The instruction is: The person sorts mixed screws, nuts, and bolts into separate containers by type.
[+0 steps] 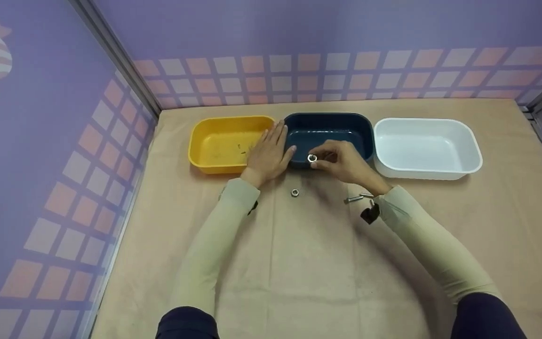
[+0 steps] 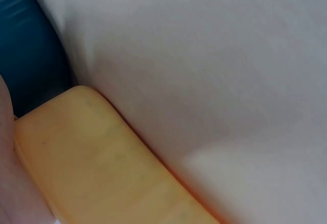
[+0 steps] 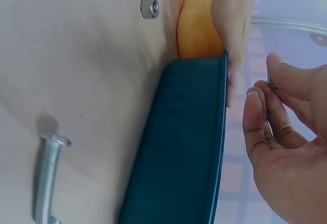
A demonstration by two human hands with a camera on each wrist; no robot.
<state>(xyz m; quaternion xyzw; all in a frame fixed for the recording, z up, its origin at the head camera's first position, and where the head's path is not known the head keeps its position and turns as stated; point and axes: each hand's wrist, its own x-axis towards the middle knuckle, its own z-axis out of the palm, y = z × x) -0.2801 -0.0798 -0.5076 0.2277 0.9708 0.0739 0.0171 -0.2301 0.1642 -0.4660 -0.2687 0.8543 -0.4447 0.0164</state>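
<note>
My right hand pinches a metal hex nut between thumb and fingertips, over the front part of the dark blue bin. In the right wrist view, the fingers hide most of that nut. My left hand lies with straight fingers across the adjoining rims of the yellow bin and the dark blue one. A second nut lies on the cloth in front of the bins. Metal bolts lie near my right wrist, one of them large in the right wrist view.
A white bin stands at the right end of the row. Small dark marks show on the yellow bin's floor. A beige cloth covers the table, with purple walls behind and at the left.
</note>
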